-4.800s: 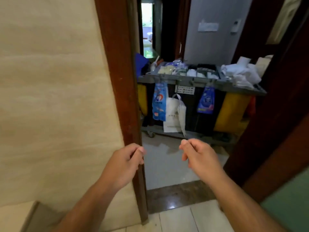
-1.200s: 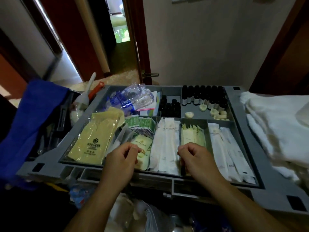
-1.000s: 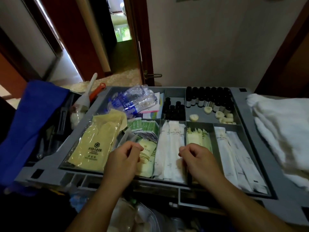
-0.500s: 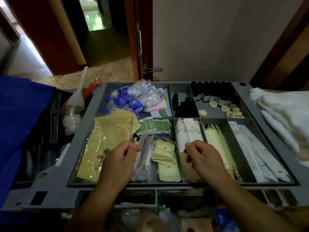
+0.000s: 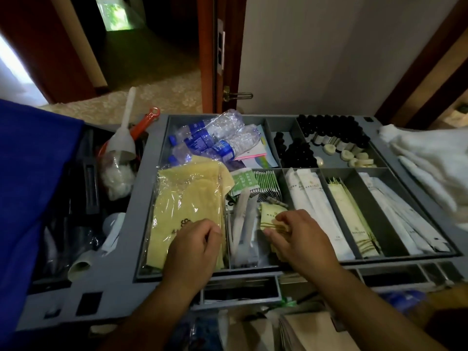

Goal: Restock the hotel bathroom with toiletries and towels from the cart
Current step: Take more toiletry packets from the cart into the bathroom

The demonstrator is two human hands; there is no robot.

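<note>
I look down on the grey cart tray [image 5: 141,224] with its compartments of toiletries. My right hand [image 5: 304,239] pinches a banded bundle of pale yellow sachets [image 5: 269,215] in the middle front compartment. Over a yellow item wrapped in clear plastic [image 5: 187,196] hovers my left hand [image 5: 195,247], curled and holding nothing. To the right lie long white packets [image 5: 314,198], pale yellow packets [image 5: 352,214] and more white packets [image 5: 395,214]. Small dark bottles [image 5: 329,130] stand at the back. Folded white towels [image 5: 430,158] lie at the right end of the cart.
Crushed water bottles [image 5: 215,138] and green sachets [image 5: 255,181] fill the back left compartments. A blue cloth [image 5: 30,173] hangs at the left beside a bin with a white funnel-shaped tool [image 5: 124,138]. Behind the cart are a wall and a door with a brass handle [image 5: 238,95].
I walked from the bathroom doorway to the cart. In the last second both hands shifted left across the tray, and my right hand came down onto the sachet bundle.
</note>
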